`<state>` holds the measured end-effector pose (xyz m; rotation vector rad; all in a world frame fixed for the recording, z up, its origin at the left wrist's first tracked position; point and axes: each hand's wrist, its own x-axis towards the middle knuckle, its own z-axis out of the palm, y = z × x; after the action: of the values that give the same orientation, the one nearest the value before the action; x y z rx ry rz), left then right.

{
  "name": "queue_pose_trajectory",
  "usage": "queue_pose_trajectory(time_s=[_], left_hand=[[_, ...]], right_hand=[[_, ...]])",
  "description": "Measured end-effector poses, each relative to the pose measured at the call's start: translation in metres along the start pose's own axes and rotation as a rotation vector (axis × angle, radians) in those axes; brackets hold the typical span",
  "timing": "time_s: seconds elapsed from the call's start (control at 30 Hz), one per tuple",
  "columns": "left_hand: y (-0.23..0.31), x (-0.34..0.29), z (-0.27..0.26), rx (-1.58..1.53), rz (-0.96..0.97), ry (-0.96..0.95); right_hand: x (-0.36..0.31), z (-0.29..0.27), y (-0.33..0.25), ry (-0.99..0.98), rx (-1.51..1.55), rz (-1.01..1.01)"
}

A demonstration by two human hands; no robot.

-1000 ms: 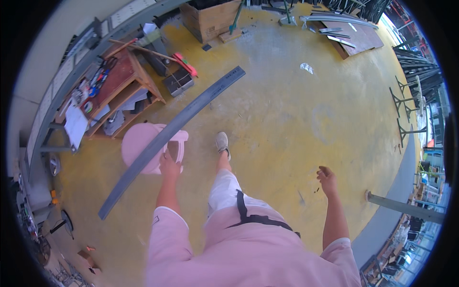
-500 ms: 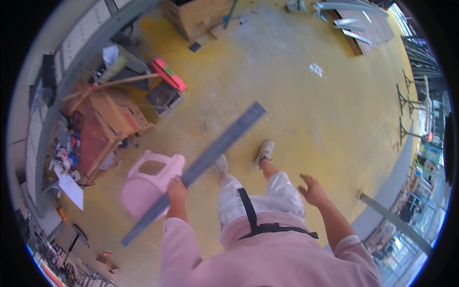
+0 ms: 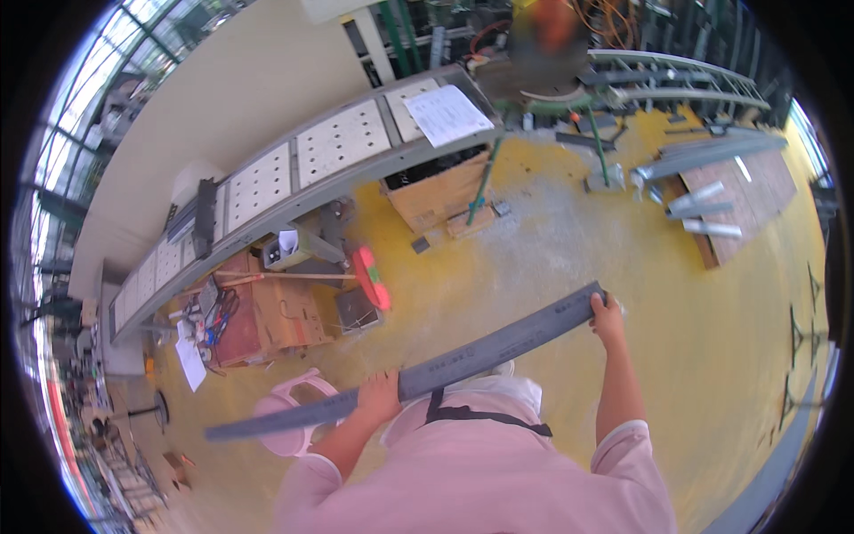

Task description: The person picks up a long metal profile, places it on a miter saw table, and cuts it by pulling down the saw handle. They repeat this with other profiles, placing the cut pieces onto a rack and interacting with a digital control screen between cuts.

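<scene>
Gripping a long grey flat bar (image 3: 480, 350) near mid-length with the left hand (image 3: 380, 396), pinching its end edge with the right hand (image 3: 608, 322), presumably for balance.

Floor (image 3: 694, 356) was yellow, scuffed to grey in patches. A plain beige wall (image 3: 213, 98) curved along the upper left, with bright framed windows (image 3: 84, 76) beyond it at the rim. Before the wall ran a long, grey-framed surface (image 3: 342, 138) with perforated panels; a printed sheet (image 3: 449, 116) lay near its far end. A reddish-topped wooden cabinet (image 3: 289, 316) and a brown box (image 3: 436, 200) stood close by. At upper right, metal lengths (image 3: 712, 156) rested on a brown board (image 3: 756, 196). Lighting was even.
</scene>
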<state>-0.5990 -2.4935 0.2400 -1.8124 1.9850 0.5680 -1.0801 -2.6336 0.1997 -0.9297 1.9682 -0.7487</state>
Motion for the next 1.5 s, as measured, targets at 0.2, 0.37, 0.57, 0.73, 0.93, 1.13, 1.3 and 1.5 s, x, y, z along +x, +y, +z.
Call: queue_pose_trajectory(time_s=[0.2,0.37,0.57,0.73,0.93,1.13,1.3,1.5], left_hand=[[0.031,0.112,-0.137,0.022,0.187,0.516],[0.068,0.259,-0.205,0.043,0.284,0.576],[0.095,0.42,-0.244,-0.051,0.334,0.59],[0.048,0.499,-0.296,0.01,0.197,0.422],[0.013,0.568,-0.325,0.08,-0.039,0.499],[0.129,0.67,-0.324,-0.697,-0.362,0.726],[0.276,0.766,-0.366,-1.902,-0.39,-0.02],[0.279,0.849,-0.39,-2.134,-1.006,0.335]], right_hand=[[0.123,-0.039,0.015,-0.083,0.357,0.151],[0.215,-0.074,0.028,-0.015,0.597,0.2],[0.33,-0.122,-0.038,0.042,0.565,0.182],[0.376,-0.089,-0.19,-0.082,0.356,0.107],[0.52,-0.005,-0.234,-0.408,0.652,0.144],[0.644,0.056,-0.308,-0.396,0.697,0.286],[0.723,0.095,-0.346,-0.475,0.807,0.381],[0.73,0.108,-0.352,-0.542,0.836,0.414]])
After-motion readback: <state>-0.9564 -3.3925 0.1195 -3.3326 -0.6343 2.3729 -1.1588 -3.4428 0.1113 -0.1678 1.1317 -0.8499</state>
